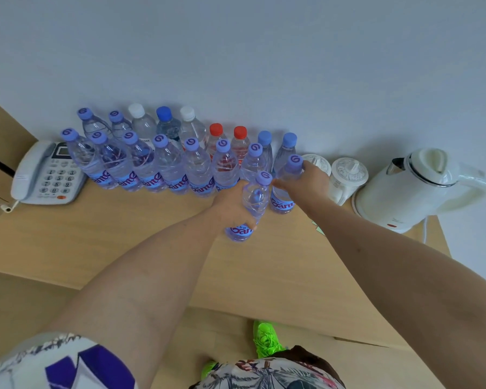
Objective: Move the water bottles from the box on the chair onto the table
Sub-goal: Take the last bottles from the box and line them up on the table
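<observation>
**What we are wearing**

Our forearms are bare to above the elbow. On our left shoulder we see a short sleeve [68,363], white with purple blocks and grey scribbled print. Our shorts [264,374] carry a palm-leaf pattern in grey, white and pink. Our shoes [267,339] are neon green with matching laces.
</observation>
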The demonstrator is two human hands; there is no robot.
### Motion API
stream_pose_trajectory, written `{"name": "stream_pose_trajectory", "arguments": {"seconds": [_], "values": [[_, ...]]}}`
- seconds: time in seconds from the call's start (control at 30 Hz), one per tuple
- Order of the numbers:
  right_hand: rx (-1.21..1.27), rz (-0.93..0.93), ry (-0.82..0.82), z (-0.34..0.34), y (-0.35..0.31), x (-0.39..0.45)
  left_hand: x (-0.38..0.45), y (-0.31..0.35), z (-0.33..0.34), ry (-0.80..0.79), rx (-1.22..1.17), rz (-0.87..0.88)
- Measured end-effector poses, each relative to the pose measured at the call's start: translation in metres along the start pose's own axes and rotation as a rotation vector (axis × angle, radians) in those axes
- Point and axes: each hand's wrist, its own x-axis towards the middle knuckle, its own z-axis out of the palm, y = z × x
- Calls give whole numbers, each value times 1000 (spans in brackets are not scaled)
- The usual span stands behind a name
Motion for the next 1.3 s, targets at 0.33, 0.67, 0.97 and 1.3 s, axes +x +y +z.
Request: {"name": "stream_pose_trajectory", "arguments": {"seconds": [0.33, 0.67, 0.97, 1.3], "values": [[86, -12, -15, 11, -15, 12, 1, -2, -4, -15, -47, -31], [-97, 65, 184, 13, -25, -18, -19, -26, -23, -28, -49, 37], [-110, 93, 180, 94, -86, -100, -78, -120, -113, 75, -85, 63], [-115, -26, -68, 205, -174, -134, -102, -215, -199, 254, -239, -9]]}}
